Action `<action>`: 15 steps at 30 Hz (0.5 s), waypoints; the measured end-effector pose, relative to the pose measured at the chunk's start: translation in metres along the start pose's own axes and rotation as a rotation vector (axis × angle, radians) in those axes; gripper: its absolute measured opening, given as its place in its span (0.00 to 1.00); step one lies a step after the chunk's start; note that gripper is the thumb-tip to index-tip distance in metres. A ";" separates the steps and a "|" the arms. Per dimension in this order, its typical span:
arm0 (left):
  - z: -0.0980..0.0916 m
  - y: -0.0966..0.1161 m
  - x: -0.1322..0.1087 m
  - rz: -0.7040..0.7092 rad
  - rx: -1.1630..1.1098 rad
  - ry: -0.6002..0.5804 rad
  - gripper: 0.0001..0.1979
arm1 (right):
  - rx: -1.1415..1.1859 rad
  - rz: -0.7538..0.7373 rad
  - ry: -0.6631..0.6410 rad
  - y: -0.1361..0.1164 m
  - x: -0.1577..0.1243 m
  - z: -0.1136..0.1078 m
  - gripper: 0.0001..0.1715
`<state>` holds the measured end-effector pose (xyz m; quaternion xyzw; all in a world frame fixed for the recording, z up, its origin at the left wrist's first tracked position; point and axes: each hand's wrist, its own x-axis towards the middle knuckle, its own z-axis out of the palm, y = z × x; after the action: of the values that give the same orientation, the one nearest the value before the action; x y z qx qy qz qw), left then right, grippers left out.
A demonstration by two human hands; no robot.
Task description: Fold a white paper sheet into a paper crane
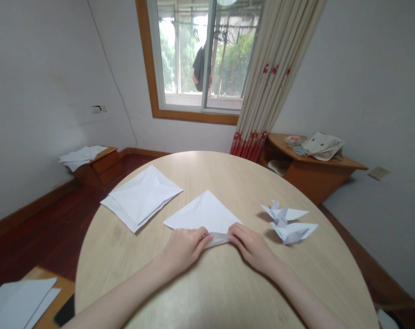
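Note:
A white sheet of paper (207, 212) lies on the round table in front of me, one corner pointing away and its near edge folded up. My left hand (188, 244) grips that near edge on the left, fingers closed on the paper. On the right, my right hand (247, 242) pinches the same edge with its fingers curled over it. Between the two hands a narrow folded flap (217, 238) shows. To the right of my right hand stand two folded paper cranes (295, 232), close together. The fingertips under the paper are hidden.
Several creased paper sheets (146, 194) are stacked on the left of the round table (207, 292). More paper (18, 301) lies at the lower left beside a dark object (65, 311). A corner desk (306, 160) holding a cloth bag (322, 145) stands behind, right of the curtain (269, 77).

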<state>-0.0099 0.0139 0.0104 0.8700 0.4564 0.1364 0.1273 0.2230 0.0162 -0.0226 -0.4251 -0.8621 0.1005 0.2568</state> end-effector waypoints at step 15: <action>0.001 0.003 0.003 -0.159 0.036 -0.006 0.14 | 0.006 0.110 0.050 -0.001 0.001 0.006 0.16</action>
<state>-0.0056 0.0147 0.0114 0.8336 0.5260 0.1151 0.1236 0.2192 0.0165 -0.0270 -0.4736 -0.8303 0.1066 0.2738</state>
